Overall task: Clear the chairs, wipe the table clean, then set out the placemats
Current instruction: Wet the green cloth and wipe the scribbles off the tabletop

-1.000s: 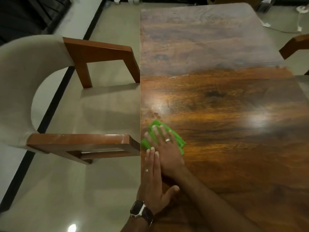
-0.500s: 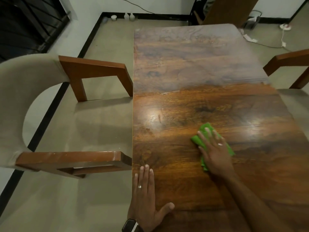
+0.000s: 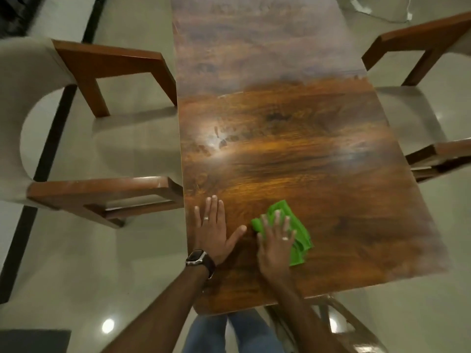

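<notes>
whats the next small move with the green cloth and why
Probably push the green cloth forward toward the smudges in the glare ahead of the left hand. The right hand presses the cloth flat at the near end, while the table beyond looks marked and its far end hazy.

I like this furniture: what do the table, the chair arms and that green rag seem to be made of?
Table: apparently wood with glossy varnish, showing grain and lamp glare. Chair arms: smooth reddish-brown wood, it seems. Green rag: soft cloth, possibly microfibre, crumpling under the right hand.
</notes>
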